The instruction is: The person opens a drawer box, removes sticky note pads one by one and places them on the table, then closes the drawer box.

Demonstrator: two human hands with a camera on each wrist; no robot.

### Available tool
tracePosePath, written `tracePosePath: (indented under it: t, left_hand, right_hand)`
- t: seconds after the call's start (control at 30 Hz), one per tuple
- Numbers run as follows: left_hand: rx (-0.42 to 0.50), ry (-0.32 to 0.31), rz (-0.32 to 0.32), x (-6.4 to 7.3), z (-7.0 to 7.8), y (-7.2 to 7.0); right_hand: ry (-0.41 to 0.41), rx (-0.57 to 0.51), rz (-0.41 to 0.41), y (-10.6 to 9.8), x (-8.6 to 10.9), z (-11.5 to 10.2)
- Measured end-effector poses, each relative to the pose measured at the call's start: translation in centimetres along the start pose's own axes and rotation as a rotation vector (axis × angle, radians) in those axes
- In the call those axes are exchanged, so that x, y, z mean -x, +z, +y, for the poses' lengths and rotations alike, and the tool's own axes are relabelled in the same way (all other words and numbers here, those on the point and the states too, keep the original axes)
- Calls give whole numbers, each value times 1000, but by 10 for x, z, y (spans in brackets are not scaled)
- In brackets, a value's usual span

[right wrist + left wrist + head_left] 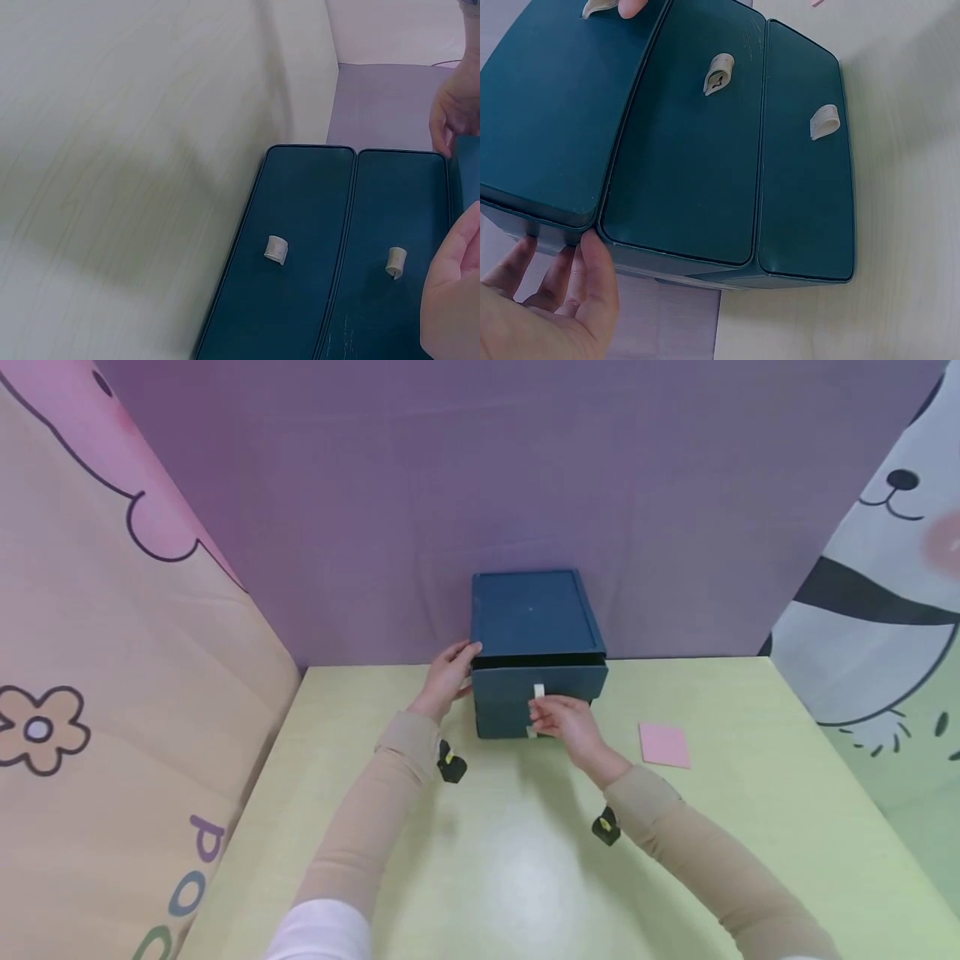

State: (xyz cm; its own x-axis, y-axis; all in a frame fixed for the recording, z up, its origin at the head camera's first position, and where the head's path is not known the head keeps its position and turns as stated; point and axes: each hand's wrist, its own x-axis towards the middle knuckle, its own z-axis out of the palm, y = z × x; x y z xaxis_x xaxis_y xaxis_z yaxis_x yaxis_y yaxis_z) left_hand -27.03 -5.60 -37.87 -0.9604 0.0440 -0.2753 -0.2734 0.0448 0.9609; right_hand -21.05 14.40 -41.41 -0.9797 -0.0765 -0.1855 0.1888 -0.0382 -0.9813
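A dark blue cabinet [534, 610] with three stacked drawers stands at the back of the table. Its top drawer [498, 681] is pulled out a little, leaving a dark gap under the cabinet's lid. My left hand [446, 678] touches the cabinet's left side near the upper front corner; the left wrist view shows its fairly straight fingers [592, 274] against that side. With its fingertips, my right hand [568, 724] pinches the pale pull tab [538, 691] of the top drawer. The middle drawer [686, 165] and bottom drawer [806, 210] are closed, each with a pale loop tab.
A pink square of paper [664, 745] lies on the pale table [495, 860] to the right of the cabinet. Behind rises a purple cloth wall [360, 510]. Printed cartoon panels stand along both sides.
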Motion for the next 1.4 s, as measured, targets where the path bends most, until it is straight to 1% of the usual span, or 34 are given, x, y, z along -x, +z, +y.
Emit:
tracePosePath:
  t: [0.13,0.17,0.2,0.43,0.83,1.1,1.4]
  left_hand:
    - [5,-2,2,0,1,1]
    - [8,3,6,-3,-3,0]
    - [10,2,9,-3,-3,0]
    - [15,5,18,-3,-2,-1]
    - [29,3,43,-3,-4,2]
    - [32,1,41,-2,-4,3]
    - [47,19,36,-2,-4,5]
  right_hand:
    - [3,-3,11,0,-3,0]
    - [3,-5,9,0,-3,0]
    - [6,-9,9,1,-4,1]
    - [1,-4,13,3,-7,1]
    - [-8,-13,11,4,-10,-3]
    - [-13,-16,19,5,-12,-5]
    - [-24,3,29,3,-15,-7]
